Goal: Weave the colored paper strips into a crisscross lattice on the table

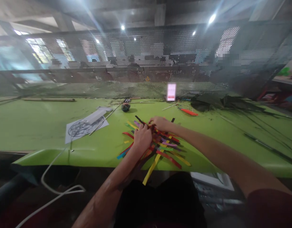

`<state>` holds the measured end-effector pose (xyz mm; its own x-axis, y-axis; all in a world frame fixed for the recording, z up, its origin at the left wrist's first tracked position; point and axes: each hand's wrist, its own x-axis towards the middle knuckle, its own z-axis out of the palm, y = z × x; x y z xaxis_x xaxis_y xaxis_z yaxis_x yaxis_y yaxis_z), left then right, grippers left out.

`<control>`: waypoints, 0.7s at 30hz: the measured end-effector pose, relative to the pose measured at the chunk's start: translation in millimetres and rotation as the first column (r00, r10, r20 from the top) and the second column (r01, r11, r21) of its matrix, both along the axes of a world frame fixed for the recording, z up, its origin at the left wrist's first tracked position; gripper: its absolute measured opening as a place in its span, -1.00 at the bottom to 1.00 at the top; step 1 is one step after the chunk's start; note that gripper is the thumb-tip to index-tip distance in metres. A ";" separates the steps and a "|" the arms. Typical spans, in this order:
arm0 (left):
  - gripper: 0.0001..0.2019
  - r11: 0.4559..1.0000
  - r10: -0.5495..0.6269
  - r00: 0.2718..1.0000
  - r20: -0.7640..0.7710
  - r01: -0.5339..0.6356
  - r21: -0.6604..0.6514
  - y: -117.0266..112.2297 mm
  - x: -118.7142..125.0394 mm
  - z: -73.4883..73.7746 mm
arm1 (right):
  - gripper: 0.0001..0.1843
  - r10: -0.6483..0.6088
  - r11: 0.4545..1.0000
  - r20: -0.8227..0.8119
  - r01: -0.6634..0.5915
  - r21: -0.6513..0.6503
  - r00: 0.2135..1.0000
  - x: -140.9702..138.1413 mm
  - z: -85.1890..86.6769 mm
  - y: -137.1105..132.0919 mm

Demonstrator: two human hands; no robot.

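A weave of colored strips (pixel 169 144) in red, yellow, purple, black, green and blue lies at the table's front edge, its loose ends fanning outward. My left hand (pixel 143 138) rests over the weave's left part, fingers bent and pinching near its far side. Close beside it, my right hand (pixel 160 123) reaches in from the right with curled fingers, gripping strips at the far edge. The fingertips of both hands almost meet, and they partly hide the strips between them. One long yellow strip (pixel 150 170) hangs over the table's front edge.
A bright green cover (pixel 48 123) lies on the table. Printed paper (pixel 75 129) and a dark ball (pixel 125 107) are at left. An orange-handled cutter (pixel 189 111), dark leaves (pixel 207 103) and a dark rod (pixel 269 147) lie right. Behind stands a perforated screen (pixel 107 47) and a phone (pixel 171 91).
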<state>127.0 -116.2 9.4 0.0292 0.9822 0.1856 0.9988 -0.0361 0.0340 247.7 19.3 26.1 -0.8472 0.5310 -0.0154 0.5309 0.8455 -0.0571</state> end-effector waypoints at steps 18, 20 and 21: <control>-0.62 1.000 0.000 1.000 -0.017 0.001 0.013 0.6 0.1 -0.1 | -0.66 0.060 0.993 -0.046 -0.055 0.102 0.997 6.0 -8.9 -11.4; -0.60 1.000 -0.001 1.000 -0.022 0.001 0.010 1.2 0.2 -0.9 | -0.68 0.062 0.992 -0.038 -0.057 0.113 0.997 7.1 -9.9 -14.1; -0.60 1.000 -0.001 1.000 -0.025 0.001 0.006 1.4 0.3 -1.0 | -0.68 0.064 0.991 -0.033 -0.060 0.119 0.997 7.6 -10.5 -15.6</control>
